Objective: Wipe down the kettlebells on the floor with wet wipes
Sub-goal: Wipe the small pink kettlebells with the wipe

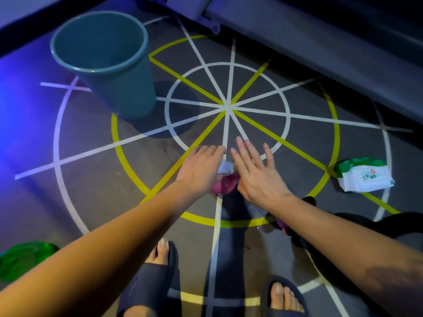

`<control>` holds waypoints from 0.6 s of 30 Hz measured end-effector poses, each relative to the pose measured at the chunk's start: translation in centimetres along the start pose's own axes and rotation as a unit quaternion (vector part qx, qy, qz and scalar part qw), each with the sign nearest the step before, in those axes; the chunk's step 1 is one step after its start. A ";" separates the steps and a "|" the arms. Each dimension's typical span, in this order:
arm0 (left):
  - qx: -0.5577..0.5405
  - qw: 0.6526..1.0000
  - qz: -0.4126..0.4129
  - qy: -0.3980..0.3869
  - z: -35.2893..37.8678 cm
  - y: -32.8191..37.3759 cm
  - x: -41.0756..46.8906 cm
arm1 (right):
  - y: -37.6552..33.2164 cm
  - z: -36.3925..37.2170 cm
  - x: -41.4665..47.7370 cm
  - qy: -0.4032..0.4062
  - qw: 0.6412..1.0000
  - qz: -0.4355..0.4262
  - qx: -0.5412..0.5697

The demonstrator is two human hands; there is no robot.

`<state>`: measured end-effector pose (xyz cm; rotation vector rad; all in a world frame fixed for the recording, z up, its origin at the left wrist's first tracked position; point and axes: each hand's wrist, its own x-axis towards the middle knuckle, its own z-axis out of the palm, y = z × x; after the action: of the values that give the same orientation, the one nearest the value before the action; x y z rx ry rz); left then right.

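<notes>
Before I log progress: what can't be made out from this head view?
All in the head view:
- Pink kettlebell: mostly covered by the left hand and right hand; how much is wiped cannot be told.
- Wipe: only a corner shows beside the left hand.
- Dark object: largely hidden by the right forearm, kind unclear.
- Green object: cut off by the left edge.
- Wipes pack: label too small to read.

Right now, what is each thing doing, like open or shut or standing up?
Left hand: grips a white wipe.
Right hand: open, fingers straight.
Pink kettlebell: mostly hidden under the hands.
Bucket: upright, nothing visible inside.
Wipes pack: lying on the floor, flap unclear.
</notes>
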<state>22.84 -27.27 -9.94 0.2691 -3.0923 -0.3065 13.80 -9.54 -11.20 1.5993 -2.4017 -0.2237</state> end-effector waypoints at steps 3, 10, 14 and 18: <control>0.046 0.998 0.004 -0.033 1.0 1.1 1.1 | -0.3 1.1 0.0 -0.020 0.999 0.040 0.006; -0.068 0.996 -0.013 0.062 3.2 -1.2 -0.6 | -0.3 2.0 0.7 -0.016 0.998 0.042 0.054; -0.132 0.984 -0.105 0.064 4.3 -3.5 -3.4 | -1.5 1.7 1.8 -0.011 0.993 0.053 0.101; -0.280 0.944 -0.173 0.025 5.3 -3.7 -5.2 | -2.0 1.3 1.6 -0.022 0.987 0.073 0.138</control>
<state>28.39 -28.97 -15.87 0.7720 -2.7327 -1.1321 14.62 -11.84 -12.80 1.5280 -2.6658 0.1082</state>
